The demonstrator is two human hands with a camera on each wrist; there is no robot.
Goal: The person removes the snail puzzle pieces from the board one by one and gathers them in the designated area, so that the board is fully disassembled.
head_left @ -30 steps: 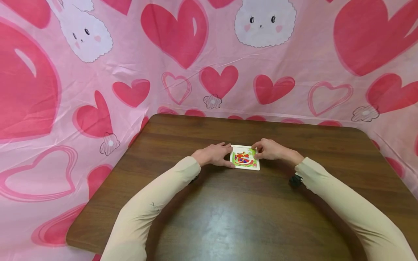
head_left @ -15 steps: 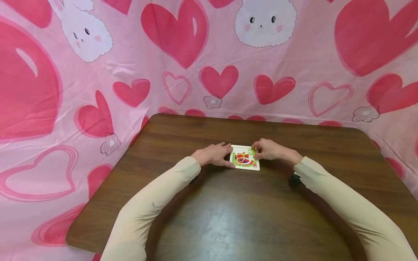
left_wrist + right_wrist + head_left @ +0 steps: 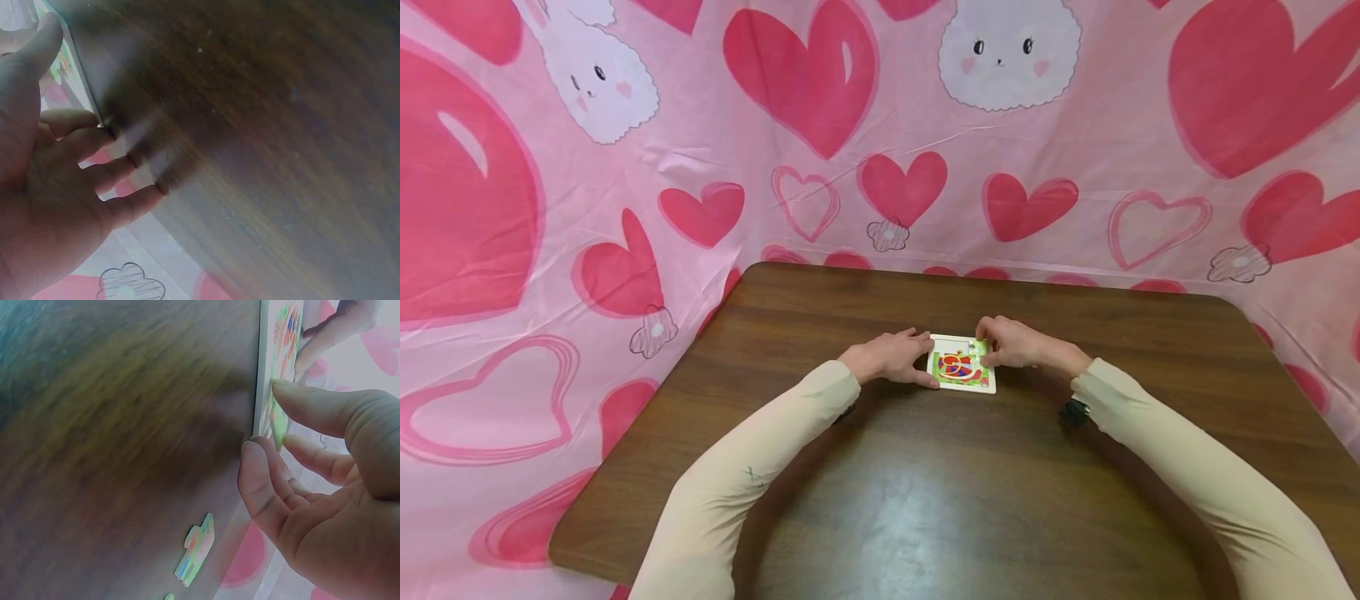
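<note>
A small jigsaw puzzle in a white-edged tray (image 3: 958, 389) lies flat on the table. Its picture (image 3: 957, 367) looks like a red and blue snail on green, and a bare white patch shows toward the tray's upper left. With spread, fairly straight fingers, my left hand (image 3: 891, 357) steadies the tray's left side, thumb at the near corner. My right hand (image 3: 1015, 343) is at the upper right corner, pinching a green puzzle piece (image 3: 279, 425) between thumb and fingertips. The fingers partly cover that piece.
In the right wrist view, a loose puzzle piece (image 3: 197, 550) lies on the brown tabletop (image 3: 887, 483) beyond the right hand, with the tip of another (image 3: 169, 597) at the frame's bottom. A pink heart-patterned cloth (image 3: 925, 117) hangs behind the table.
The green piece at the tray's upper right has shifted slightly, and more of it shows beside the right fingertips. My right hand has edged slightly left; the left hand stays in place.
</note>
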